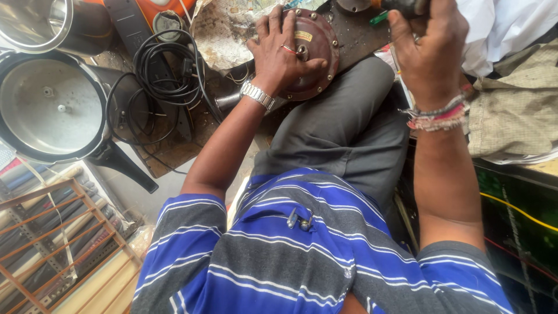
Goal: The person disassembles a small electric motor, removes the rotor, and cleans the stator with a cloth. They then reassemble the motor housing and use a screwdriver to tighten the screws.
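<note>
My left hand (280, 53), with a ring and a metal wristwatch, lies spread over a round dark-brown motor housing (318, 40) that rests against my grey-trousered knee. The housing has small screws around its rim and a pale label. My right hand (429, 49), wearing coloured thread bracelets, is raised at the top right and grips a dark tool handle (401, 6) with a green part beside it; the tool's working end is out of view.
A metal cooker pot with a black handle (52, 107) stands at the left, a coiled black cable (165, 70) beside it. A worn paper sheet (224, 32) lies under the housing. Metal shelving (52, 244) at lower left, cloth (511, 104) at right.
</note>
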